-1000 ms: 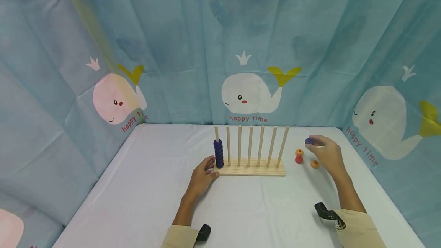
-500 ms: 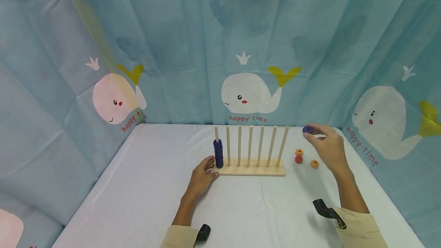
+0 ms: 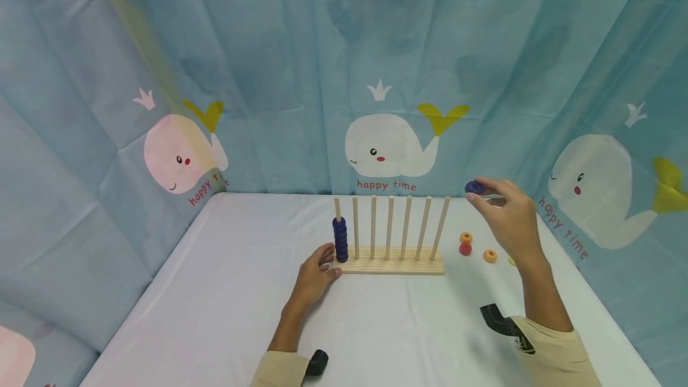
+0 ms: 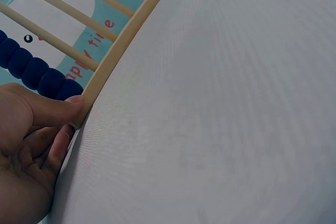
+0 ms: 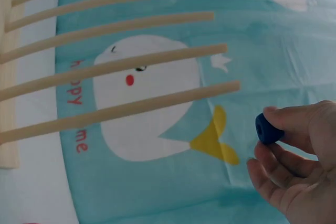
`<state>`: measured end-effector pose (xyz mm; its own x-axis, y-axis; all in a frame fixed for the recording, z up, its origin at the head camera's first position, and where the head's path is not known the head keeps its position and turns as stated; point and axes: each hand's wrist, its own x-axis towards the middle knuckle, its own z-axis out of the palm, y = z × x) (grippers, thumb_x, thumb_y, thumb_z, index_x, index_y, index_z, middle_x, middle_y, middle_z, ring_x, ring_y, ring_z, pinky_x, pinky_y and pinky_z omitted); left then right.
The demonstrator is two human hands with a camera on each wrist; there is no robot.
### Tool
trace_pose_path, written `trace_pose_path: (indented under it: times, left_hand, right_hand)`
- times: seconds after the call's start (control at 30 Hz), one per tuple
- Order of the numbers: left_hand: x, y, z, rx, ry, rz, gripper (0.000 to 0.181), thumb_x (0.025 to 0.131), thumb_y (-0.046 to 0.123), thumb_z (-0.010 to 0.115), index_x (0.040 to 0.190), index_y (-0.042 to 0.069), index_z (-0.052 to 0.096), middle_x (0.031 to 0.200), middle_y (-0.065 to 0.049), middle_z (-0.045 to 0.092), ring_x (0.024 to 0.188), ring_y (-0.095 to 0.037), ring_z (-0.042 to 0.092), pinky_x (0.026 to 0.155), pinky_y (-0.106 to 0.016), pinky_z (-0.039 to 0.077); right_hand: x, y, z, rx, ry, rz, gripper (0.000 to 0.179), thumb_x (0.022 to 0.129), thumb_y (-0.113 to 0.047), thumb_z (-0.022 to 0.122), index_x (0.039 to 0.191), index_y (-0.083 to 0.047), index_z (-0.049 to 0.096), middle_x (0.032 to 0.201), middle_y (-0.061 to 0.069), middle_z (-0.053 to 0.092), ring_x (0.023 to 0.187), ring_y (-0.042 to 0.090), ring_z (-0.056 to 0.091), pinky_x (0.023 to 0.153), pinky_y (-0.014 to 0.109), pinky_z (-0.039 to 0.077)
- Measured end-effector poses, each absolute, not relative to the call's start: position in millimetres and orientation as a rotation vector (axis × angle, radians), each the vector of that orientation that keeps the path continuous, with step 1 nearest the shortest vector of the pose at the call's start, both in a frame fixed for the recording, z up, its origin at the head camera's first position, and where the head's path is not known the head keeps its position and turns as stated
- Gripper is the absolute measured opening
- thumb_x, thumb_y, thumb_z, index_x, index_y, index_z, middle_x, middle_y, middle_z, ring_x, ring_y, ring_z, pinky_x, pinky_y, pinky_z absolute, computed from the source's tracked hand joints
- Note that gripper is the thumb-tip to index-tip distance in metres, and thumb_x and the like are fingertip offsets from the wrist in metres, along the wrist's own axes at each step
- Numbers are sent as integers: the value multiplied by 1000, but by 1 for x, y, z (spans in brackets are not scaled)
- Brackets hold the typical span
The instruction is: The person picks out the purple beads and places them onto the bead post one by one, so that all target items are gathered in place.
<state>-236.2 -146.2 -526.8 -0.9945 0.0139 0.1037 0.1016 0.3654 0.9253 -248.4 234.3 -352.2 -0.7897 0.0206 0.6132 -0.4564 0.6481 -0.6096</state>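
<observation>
A wooden peg stand (image 3: 395,266) with a row of upright pegs stands on the table. Its leftmost peg carries a stack of dark blue beads (image 3: 341,240), with the peg's top bare above them. My left hand (image 3: 313,276) holds the stand's left end; in the left wrist view the thumb (image 4: 65,109) presses the corner of the base. To the right of the stand, my right hand (image 3: 510,218) is raised, pinching one dark blue bead (image 5: 268,129) between thumb and fingertips. The bead's hole faces toward the pegs in the right wrist view.
Right of the stand, an orange bead (image 3: 466,237) and a red bead (image 3: 465,249) lie close together. Another orange bead (image 3: 490,255) and a partly hidden yellow-green bead (image 3: 512,261) are beside the right forearm. A blue whale-print curtain (image 3: 290,154) hangs behind the white-covered table (image 3: 226,291).
My right hand has lifted the blue bead higher and shifted slightly left, uncovering the yellow-green bead. The left hand and stand have stayed in place.
</observation>
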Motion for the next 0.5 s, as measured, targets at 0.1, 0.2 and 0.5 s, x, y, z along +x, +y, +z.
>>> trace_pose_path:
  times: [0.1,0.2,0.5]
  left_hand:
    - [-236,-146,-527,-100,-2528,-1731,65,85,4,72,144,9,45,140,-5,54,123,-19,54,101,-31,47]
    - [-236,-145,-528,-91,-2533,-1732,66,86,4,72,145,10,45,140,-4,53,124,-18,53,102,-31,46]
    - [-236,-146,-527,-116,-2532,-1721,65,86,5,72,145,9,44,140,-4,53,124,-19,53,102,-32,46]
  right_hand:
    - [-248,227,-348,388,-2244,1068,38,90,-23,71,125,-10,66,109,4,62,99,18,62,85,6,45]
    - [-247,219,-343,428,-2215,1067,37,89,-19,73,124,-8,66,108,4,63,98,18,61,85,7,46]
    - [-246,194,-326,521,-2182,1114,38,87,-16,75,123,-9,67,109,0,63,98,15,62,85,11,50]
